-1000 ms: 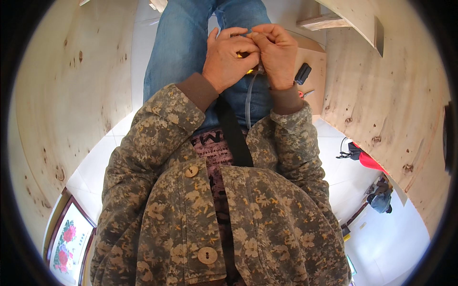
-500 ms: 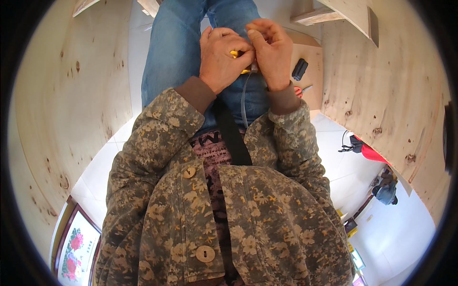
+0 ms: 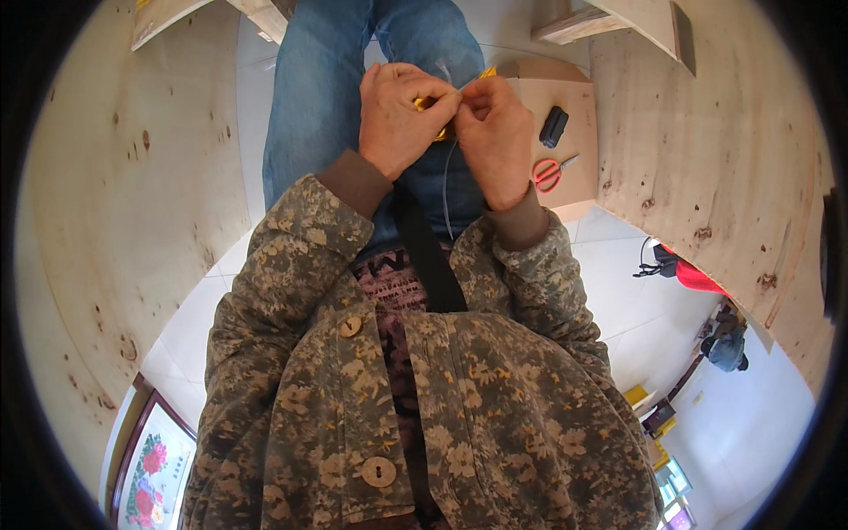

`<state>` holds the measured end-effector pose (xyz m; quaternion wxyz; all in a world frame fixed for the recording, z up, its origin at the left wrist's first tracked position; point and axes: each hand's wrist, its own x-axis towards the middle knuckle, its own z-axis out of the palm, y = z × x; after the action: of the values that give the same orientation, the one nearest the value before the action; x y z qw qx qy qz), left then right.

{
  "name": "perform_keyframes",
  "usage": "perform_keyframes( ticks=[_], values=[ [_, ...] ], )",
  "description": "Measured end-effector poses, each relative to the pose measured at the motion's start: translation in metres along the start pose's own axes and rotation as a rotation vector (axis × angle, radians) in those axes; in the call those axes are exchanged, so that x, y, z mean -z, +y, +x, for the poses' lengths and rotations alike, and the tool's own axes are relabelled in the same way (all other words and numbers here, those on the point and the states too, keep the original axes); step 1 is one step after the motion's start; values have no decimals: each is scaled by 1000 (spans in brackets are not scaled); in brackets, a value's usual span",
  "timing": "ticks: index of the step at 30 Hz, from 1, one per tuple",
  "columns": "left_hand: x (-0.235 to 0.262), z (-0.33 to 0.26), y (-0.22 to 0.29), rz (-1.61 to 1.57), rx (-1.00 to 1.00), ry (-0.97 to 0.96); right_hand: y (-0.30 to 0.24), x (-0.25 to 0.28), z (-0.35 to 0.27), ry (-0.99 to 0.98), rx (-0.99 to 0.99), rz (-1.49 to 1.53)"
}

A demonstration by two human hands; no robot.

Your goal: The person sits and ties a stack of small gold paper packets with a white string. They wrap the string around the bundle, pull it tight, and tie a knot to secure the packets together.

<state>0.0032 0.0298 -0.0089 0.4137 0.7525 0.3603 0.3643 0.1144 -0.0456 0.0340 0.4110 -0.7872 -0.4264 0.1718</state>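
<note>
Over my thighs in blue jeans, both hands meet thumb to thumb. My left hand (image 3: 397, 115) is closed, its thumb and forefinger pinched around a small bright yellow thing (image 3: 424, 103), mostly hidden by the fingers. My right hand (image 3: 496, 141) also pinches at the same spot, fingers curled, on what looks like a thin pale strip (image 3: 448, 190). One length of that strip hangs toward my lap, and a translucent end sticks up beyond the fingertips. More yellow shows just past the right fingers. The kind of the yellow thing cannot be made out.
Right of my hands, a cardboard box (image 3: 565, 88) bears red-handled scissors (image 3: 548, 175) and a small black object (image 3: 554, 127). Tall plywood panels stand at left (image 3: 132, 194) and right (image 3: 707, 150). A red and black item (image 3: 693, 269) lies on the pale tiled floor.
My right hand has come down and left, its fingertips now against the left thumb. Both hands have lowered slightly. The scissors now show fully, and yellow appears beyond the right fingers.
</note>
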Motion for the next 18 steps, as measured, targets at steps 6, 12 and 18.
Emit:
perform_keyframes(
  ticks=[6, 12, 18],
  values=[
    [9, 6, 1, 156, -138, 100, 5, -11, 4, 51, -12, 33],
    [15, 8, 2, 288, -243, 101, 8, -10, 6, 62, -50, 87],
    [19, 21, -3, 325, -334, 95, 8, -13, 10, 77, -125, 85]
  ],
)
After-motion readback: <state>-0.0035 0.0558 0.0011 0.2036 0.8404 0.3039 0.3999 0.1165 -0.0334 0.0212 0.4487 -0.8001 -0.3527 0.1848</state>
